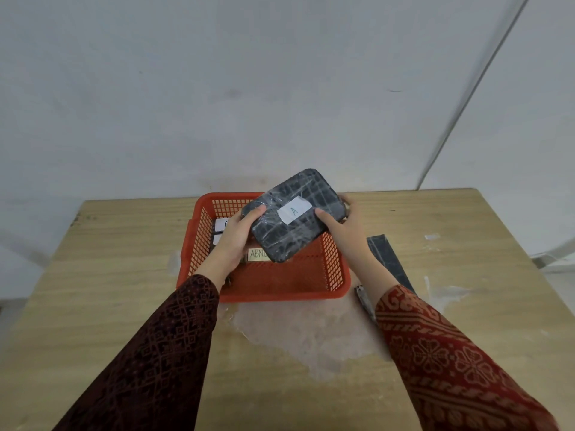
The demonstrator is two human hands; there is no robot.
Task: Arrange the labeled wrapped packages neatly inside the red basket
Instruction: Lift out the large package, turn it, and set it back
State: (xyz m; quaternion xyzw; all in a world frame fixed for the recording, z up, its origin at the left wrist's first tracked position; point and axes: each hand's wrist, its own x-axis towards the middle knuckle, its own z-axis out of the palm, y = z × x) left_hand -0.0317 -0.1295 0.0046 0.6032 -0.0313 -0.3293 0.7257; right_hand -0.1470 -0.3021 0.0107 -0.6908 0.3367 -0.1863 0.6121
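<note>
A dark package (295,216) wrapped in clear film, with a white label marked "A", hangs tilted above the red basket (280,286). My left hand (239,234) grips its left end and my right hand (342,225) grips its right end. Inside the basket, mostly hidden, lie other packages: white labels (222,227) show at the left wall, and a yellowish label (258,254) reading "ABN.." shows under the held package.
The basket sits on a light wooden table (124,275) against a white wall. A dark flat strip (389,259) and a small metal object (362,295) lie right of the basket. A patch of clear film (311,334) lies in front of it.
</note>
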